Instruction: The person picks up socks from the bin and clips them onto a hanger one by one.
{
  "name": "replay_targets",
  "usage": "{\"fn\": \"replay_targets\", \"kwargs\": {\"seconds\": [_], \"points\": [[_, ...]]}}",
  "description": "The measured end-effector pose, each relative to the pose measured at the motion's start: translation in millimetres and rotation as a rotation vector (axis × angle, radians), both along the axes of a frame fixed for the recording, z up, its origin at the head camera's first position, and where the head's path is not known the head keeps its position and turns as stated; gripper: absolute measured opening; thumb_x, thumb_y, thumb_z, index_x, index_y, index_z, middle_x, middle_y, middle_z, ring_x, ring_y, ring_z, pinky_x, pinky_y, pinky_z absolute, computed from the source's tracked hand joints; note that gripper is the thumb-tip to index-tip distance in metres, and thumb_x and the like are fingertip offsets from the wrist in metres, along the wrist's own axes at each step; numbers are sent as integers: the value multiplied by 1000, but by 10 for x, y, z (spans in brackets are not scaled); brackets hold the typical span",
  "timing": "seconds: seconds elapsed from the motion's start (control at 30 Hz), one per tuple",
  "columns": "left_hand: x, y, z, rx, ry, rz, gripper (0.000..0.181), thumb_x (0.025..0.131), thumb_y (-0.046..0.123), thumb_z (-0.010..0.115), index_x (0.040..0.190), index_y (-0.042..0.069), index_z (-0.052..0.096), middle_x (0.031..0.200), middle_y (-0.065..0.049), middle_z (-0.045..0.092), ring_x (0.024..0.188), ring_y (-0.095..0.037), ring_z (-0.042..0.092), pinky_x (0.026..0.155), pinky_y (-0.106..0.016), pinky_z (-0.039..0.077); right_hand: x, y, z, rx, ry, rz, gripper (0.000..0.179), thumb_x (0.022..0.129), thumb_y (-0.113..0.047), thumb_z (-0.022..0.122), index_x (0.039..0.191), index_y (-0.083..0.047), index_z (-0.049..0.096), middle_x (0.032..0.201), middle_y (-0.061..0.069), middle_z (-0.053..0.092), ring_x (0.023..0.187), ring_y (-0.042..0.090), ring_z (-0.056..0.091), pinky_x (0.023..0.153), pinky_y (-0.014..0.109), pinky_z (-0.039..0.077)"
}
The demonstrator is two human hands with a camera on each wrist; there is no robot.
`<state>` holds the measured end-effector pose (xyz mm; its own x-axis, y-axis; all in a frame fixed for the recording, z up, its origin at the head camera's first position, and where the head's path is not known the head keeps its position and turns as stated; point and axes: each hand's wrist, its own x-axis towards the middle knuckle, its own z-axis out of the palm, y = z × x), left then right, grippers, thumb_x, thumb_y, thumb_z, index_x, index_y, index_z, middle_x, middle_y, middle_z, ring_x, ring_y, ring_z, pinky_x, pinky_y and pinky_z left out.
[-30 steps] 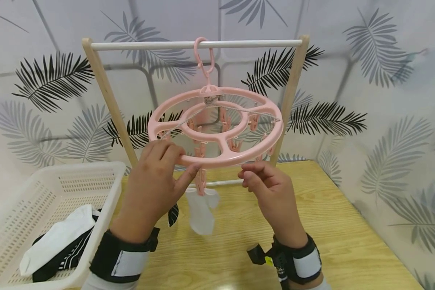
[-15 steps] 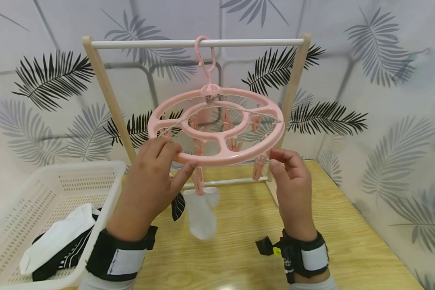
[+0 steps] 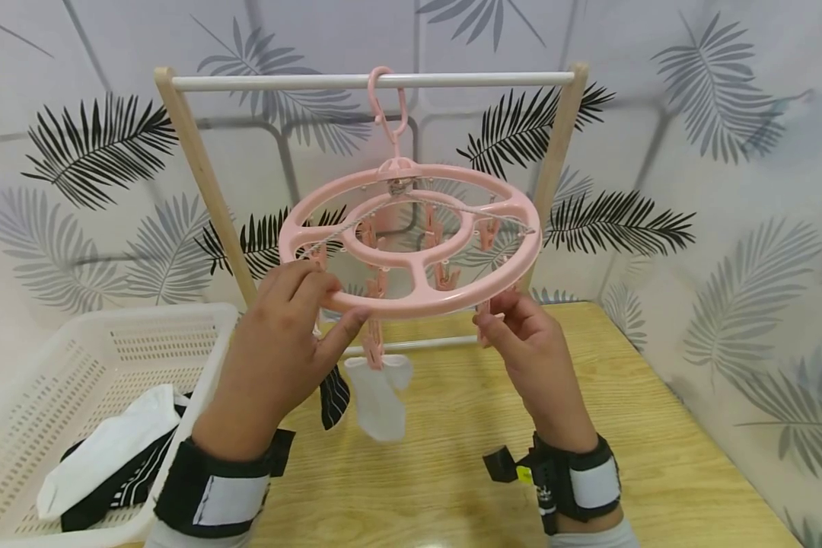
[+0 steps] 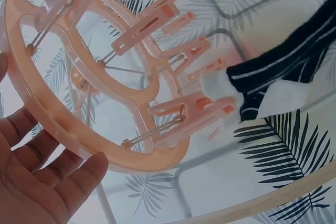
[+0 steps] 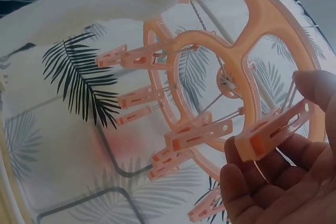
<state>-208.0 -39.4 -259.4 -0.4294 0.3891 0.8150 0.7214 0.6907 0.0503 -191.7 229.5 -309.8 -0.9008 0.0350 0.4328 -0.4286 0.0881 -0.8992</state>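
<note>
A pink round clip hanger (image 3: 445,299) hangs by its hook from a white rod. My left hand (image 3: 263,354) grips the near left part of its rim, thumb along the front edge; in the left wrist view its fingers (image 4: 79,179) reach around the ring. On the hanger's near right side, my right hand (image 3: 534,350) holds a pink clothespin (image 5: 275,132) between thumb and fingers. From another clothespin (image 3: 374,346) hangs a white sock (image 3: 378,399). Beside it a black striped sock (image 3: 333,397) dangles, partly hidden behind my left hand.
At left stands a white plastic basket (image 3: 215,358) with a white sock (image 3: 109,449) and black striped fabric (image 3: 137,479) inside. The rack's wooden posts (image 3: 555,160) rise either side of the hanger. Wood-grain table (image 3: 438,487) lies below; a leaf-patterned backdrop (image 3: 712,251) stands behind.
My right hand has moved right from the near rim to a clothespin, then drawn it slightly left and taken hold. My left hand stays on the rim; the hanging socks sway slightly.
</note>
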Motion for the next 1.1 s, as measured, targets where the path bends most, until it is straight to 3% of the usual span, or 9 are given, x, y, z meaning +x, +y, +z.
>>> {"fn": "replay_targets", "kwargs": {"seconds": [0.17,0.33,0.77,1.1], "points": [[-12,-31,-3,-6,-9,-13,38,85,35,67,94,-1,59,100,-16,58,99,-30,50,78,-47,50,-2,-34,-12,57,-32,48,31,90,-23,64,110,-4,51,97,12,49,86,25,48,69,24,47],[-30,-52,-3,-8,4,-35,37,84,34,68,93,0,58,99,-15,57,99,-30,50,80,-48,48,4,-101,-19,110,-59,114,34,87,-23,66,113,-9,48,94,11,44,86,24,44,67,26,46],[-77,-119,-30,19,5,-77,35,79,30,73,90,0,60,99,-16,57,98,-31,50,83,-49,46,-8,-204,-50,176,-110,119,34,86,-29,68,105,-8,50,87,12,47,79,25,47,64,31,45],[-84,-144,-45,21,-17,-55,36,79,29,73,93,-1,60,100,-17,56,100,-31,50,83,-49,47,-6,-207,-54,103,-72,162,30,87,-25,66,104,-6,50,89,12,49,76,26,48,63,26,46]]}}
